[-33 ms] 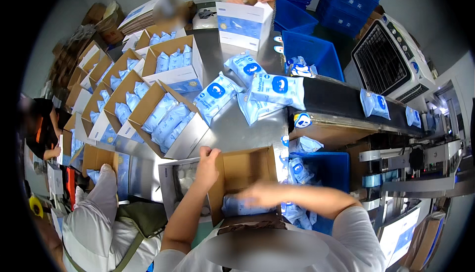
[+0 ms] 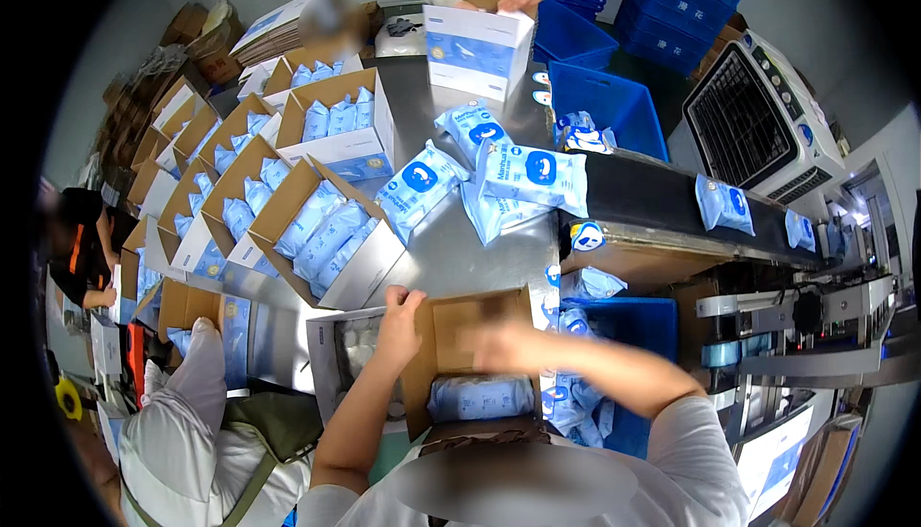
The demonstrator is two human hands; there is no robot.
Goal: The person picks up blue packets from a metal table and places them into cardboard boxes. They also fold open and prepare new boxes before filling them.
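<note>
An open brown cardboard box (image 2: pixel 467 326) stands right in front of me, with pale blue plastic packs (image 2: pixel 480 398) lying in its bottom. My left hand (image 2: pixel 401 318) grips the box's left wall at the top edge. Blurred by motion, my right hand (image 2: pixel 491 345) reaches across the box's opening; whether it holds anything is unclear. Loose blue-and-white packs (image 2: pixel 504 170) lie heaped on the steel table (image 2: pixel 460 239) beyond the box.
Several open cartons filled with packs (image 2: pixel 326 234) line the table's left. A black conveyor belt (image 2: pixel 652 196) carries packs at the right, with blue crates (image 2: pixel 614 105) behind and below it. A person at the far end holds a white carton (image 2: pixel 477 47). Another person in white (image 2: pixel 182 431) stands at my left.
</note>
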